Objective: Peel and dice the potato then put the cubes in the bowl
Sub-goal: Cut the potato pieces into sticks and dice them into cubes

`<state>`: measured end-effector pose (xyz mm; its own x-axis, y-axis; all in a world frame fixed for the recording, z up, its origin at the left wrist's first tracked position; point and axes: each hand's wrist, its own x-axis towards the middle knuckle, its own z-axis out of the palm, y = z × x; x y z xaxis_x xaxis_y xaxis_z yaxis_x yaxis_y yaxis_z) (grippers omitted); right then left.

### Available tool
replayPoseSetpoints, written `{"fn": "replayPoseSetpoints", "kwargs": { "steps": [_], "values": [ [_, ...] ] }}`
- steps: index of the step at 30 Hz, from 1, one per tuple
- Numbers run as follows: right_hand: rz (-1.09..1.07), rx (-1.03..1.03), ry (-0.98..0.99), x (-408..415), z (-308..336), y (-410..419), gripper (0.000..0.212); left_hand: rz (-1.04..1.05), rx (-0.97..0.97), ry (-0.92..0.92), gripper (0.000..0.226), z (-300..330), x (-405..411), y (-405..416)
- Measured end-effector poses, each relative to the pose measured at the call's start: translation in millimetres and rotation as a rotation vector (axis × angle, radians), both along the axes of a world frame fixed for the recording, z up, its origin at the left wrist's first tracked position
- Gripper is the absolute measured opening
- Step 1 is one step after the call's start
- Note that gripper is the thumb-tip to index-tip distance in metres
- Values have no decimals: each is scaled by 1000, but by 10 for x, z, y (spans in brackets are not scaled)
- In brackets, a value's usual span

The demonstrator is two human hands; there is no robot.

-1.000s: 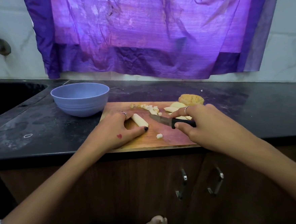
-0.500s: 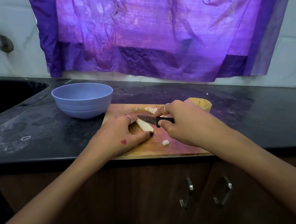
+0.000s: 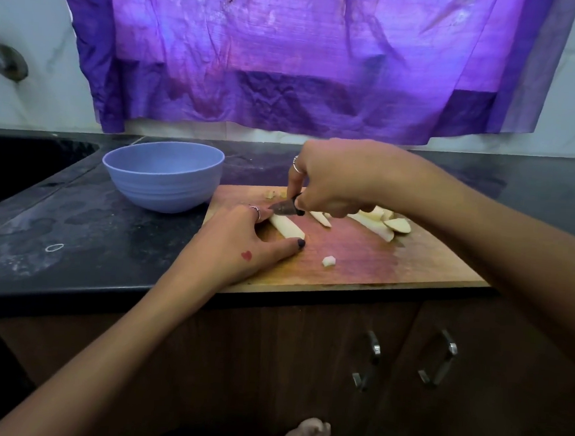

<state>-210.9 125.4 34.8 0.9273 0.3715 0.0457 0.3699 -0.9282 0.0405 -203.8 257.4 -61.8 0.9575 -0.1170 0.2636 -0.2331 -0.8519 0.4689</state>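
Black bench [image 3: 74,237], wooden board [image 3: 378,268] on top. Left hand [image 3: 243,245] pinches potato stick [image 3: 287,227]. Right hand [image 3: 336,183] grips knife [image 3: 285,209] at stick's far end, near fingers. Slip could cut them. Blue bowl [image 3: 163,175] beside board.

Light pours through the purple cloth [image 3: 273,57] at the back, glowing brightest at its centre and tinting the scene violet. The black counter [image 3: 84,234] stays dim, with a dull sheen on its smudges. Below, the cabinet [image 3: 302,372] sits in shadow — only its handles glint. Wide-angle bending at the edges, and the picture is slightly soft.
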Motion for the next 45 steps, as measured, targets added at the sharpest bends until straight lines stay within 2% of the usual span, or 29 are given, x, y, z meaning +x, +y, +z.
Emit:
{"fn": "replayPoseSetpoints", "kwargs": {
  "steps": [15,25,31,40,45],
  "values": [
    [-18,10,82,-110,-2,-77,25,9,-25,17,61,21,-27,-15],
    [-30,85,119,-296,47,-275,16,-11,-17,31,54,52,-52,-15],
    [-46,60,120,-455,39,-414,16,-22,31,21,63,69,-82,-13],
    [-50,18,88,-520,1,-461,20,-33,59,39,60,99,-76,-16],
    [-37,13,56,-592,-55,-453,25,-46,62,52,68,72,-15,9]
  ]
}}
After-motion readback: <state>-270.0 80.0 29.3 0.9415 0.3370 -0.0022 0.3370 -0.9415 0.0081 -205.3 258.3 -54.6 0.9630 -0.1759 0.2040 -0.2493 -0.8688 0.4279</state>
